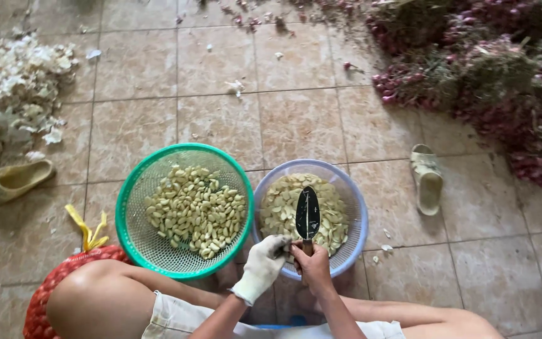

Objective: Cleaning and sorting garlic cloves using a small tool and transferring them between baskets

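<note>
My right hand (pixel 313 265) grips the handle of a dark wide-bladed knife (pixel 307 213), its blade pointing away over the pale blue basket (pixel 357 198) of peeled, cut garlic pieces. My left hand (pixel 263 266), in a white glove, is pinched on something small right beside the knife handle; what it holds is hidden. To the left stands a green mesh basket (pixel 134 191) half full of whole peeled garlic cloves (pixel 197 209). Both baskets rest on the tiled floor between my knees.
A red mesh sack (pixel 45 295) with a yellow tie lies by my left knee. A heap of white garlic skins (pixel 14 88) fills the far left. Purple shallot bunches (pixel 484 69) pile at the far right. Two pale sandals (pixel 428 179) (pixel 17 179) lie on the tiles.
</note>
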